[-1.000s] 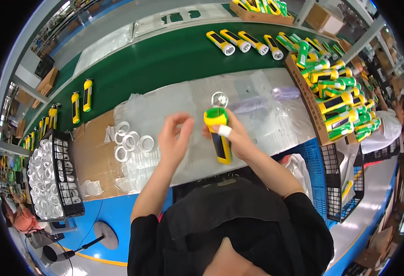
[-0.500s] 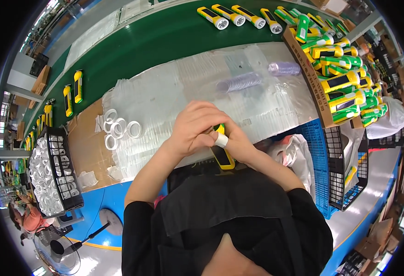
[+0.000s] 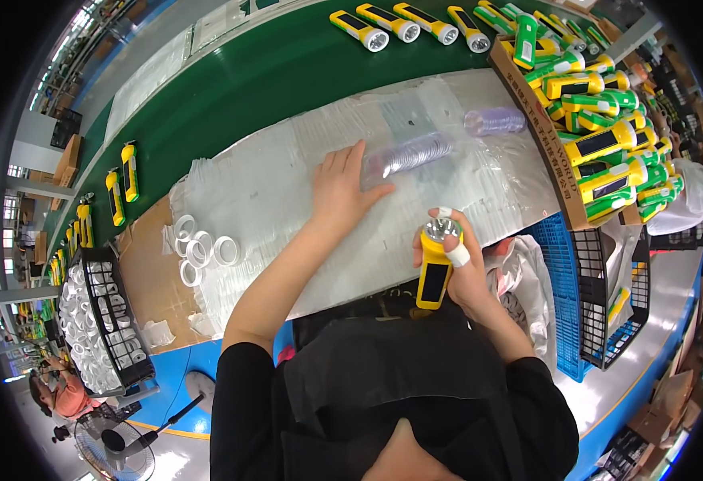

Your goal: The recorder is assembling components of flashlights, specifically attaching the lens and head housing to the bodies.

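Observation:
My right hand (image 3: 467, 268) is wrapped round a yellow flashlight (image 3: 434, 282) with a dark panel on its side. The flashlight's head faces up, showing the shiny reflector, and white tape covers parts of my right fingers. Over the plastic-covered work surface (image 3: 287, 192), my left hand (image 3: 341, 188) has its fingers stretched out and its thumb apart. It is beside the left end of a row of thin clear discs (image 3: 419, 152); whether it touches them I cannot tell. A second row of clear discs (image 3: 495, 122) lies farther right. Several loose white rings (image 3: 199, 250) lie to the left.
A cardboard box (image 3: 539, 136) heaped with yellow and green flashlights stands at the right. More flashlights lie on the green belt (image 3: 271, 88). At the left is a black crate (image 3: 115, 313) of white rings. A blue crate (image 3: 566, 297) and a fan (image 3: 115, 441) stand lower down.
My hands have come apart. The left hand has let go and moved up toward the clear discs; the right hand has moved right with the flashlight, its reflector now in sight.

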### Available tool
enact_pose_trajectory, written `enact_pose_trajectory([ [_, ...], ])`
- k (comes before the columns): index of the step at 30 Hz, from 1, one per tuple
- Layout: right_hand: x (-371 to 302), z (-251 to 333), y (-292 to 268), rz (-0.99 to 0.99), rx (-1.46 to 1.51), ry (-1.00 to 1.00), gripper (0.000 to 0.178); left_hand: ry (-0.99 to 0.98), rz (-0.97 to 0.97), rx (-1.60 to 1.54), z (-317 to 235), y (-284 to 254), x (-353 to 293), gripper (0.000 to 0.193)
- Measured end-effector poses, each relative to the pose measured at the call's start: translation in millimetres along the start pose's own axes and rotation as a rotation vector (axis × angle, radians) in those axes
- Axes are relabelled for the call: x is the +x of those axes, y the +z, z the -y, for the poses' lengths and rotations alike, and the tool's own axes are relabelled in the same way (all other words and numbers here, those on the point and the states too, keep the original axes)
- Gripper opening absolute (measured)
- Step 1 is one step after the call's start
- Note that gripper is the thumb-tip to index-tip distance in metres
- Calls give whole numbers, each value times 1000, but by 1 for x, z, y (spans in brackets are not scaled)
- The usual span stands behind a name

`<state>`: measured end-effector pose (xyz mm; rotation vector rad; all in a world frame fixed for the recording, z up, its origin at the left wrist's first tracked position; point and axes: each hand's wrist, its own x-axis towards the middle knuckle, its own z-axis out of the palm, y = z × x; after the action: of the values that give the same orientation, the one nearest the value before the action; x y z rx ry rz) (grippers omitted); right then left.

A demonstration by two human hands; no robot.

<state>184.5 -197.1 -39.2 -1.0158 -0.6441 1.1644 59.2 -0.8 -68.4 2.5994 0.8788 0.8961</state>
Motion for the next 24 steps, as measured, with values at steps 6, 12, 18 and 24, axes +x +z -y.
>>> enact_pose_trajectory([
  [6, -3, 3, -9, -58, -47, -1, 59, 6, -7, -111, 4, 6, -2, 65],
  [12, -2, 7, -9, -70, -62, -40, 65, 98, -218, -221, -30, -53, -6, 61],
  [18, 1, 11, 3, -25, -69, 5, 75, 105, -113, -571, -55, -110, -19, 57],
  [24, 17, 13, 47, 319, -4, -40, 52, 181, 106, -500, -62, -110, -37, 37],
])
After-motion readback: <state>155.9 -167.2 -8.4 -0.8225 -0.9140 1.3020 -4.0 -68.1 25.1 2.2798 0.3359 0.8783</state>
